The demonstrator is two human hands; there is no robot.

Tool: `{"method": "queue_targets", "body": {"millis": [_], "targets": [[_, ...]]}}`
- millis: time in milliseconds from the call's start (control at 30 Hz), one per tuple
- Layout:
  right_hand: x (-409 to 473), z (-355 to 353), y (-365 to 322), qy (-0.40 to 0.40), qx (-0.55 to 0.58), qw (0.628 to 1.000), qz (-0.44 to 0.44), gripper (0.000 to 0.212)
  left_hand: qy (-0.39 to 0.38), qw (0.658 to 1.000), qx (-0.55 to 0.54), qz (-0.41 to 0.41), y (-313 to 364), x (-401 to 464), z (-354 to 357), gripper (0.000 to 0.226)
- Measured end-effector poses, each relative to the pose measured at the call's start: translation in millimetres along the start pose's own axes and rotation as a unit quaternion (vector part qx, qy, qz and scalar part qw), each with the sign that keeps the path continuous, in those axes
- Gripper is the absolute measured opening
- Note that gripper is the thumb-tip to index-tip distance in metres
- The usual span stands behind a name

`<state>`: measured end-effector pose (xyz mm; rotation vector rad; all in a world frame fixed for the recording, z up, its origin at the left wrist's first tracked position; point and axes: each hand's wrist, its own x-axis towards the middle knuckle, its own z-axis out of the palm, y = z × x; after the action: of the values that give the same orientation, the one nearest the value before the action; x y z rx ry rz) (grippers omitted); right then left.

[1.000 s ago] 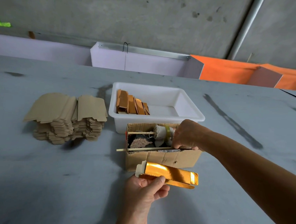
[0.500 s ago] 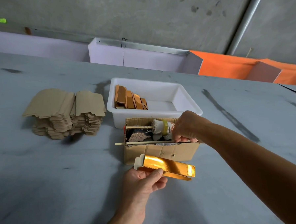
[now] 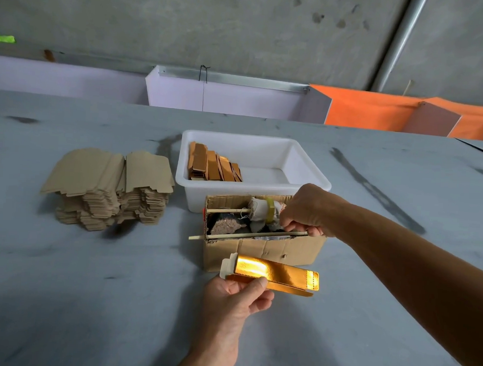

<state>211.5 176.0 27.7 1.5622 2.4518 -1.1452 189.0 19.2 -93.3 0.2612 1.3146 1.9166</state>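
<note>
Pinching a gold foil carton (image 3: 274, 272) nearest the camera, with the left hand (image 3: 237, 297): thumb pressed flat on its lower front edge, fingers curled behind, all at the carton's left end. Held roughly level above the grey table (image 3: 74, 300), just in front of the cardboard box (image 3: 262, 252), pale tuck flap sticking out on the left, right end hanging free. Likely to droop or twist out of so short a pinch under any push on that free end. Just as likely to crease the foil under a harder squeeze.

Reaching into the cardboard box with the right hand (image 3: 307, 211), fingers curled down around the right end of a thin wooden stick (image 3: 246, 235) lying along the near wall, far tip poking out past the left wall. Seemingly a pinch on the stick, fingertips partly hidden. Just beyond, a second stick (image 3: 225, 210) carrying a cloth wad (image 3: 261, 212) bound in yellowish tape, over dark crusted scraps. Possible trouble from here: dragging the light box sideways while pulling the stick free, snagging the wad's loose threads, or dabbing any glue from the tip onto the shiny face rather than the flap.

Just behind the box, a white plastic tub (image 3: 313, 183) with finished gold cartons (image 3: 213, 166) leaning at its left end. Well apart to the left, a stack of flat brown blanks (image 3: 108, 187), top sheets fanned out and prone to sliding under a careless brush of the arm. Farthest back, white and orange panels below a concrete wall.
</note>
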Motion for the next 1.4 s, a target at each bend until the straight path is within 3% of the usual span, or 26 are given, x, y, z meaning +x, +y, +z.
{"method": "queue_targets", "body": {"millis": [67,333,500,667,833,933,1400], "targets": [[-2.3,1.0,-0.2,0.019,-0.007,1.000,-0.013,0.010,0.001,1.000,0.002,0.003,-0.7,0.1,0.1,0.005],[-6.2,1.7,0.9,0.040,-0.042,0.996,-0.064,0.025,0.008,1.000,0.003,0.008,-1.3,1.9,1.8,0.007],[-6.0,4.8,4.9,0.057,-0.044,0.994,-0.077,0.023,0.012,1.000,0.005,0.018,-0.9,3.1,3.7,0.021],[-8.3,8.7,6.3,0.078,0.002,0.994,-0.073,0.023,0.024,0.999,0.001,0.023,0.0,3.3,5.7,0.013],[-10.6,11.6,7.5,0.098,0.034,0.992,-0.075,0.019,0.034,0.999,-0.006,0.018,0.3,3.8,6.6,0.023],[-12.8,13.2,9.4,0.110,0.056,0.990,-0.072,0.020,0.045,0.999,-0.015,0.015,0.5,5.2,7.1,0.018],[-25.0,15.7,21.8,0.106,0.150,0.981,-0.062,0.007,0.085,0.995,-0.048,0.020,-0.7,9.7,11.0,0.008]]}}
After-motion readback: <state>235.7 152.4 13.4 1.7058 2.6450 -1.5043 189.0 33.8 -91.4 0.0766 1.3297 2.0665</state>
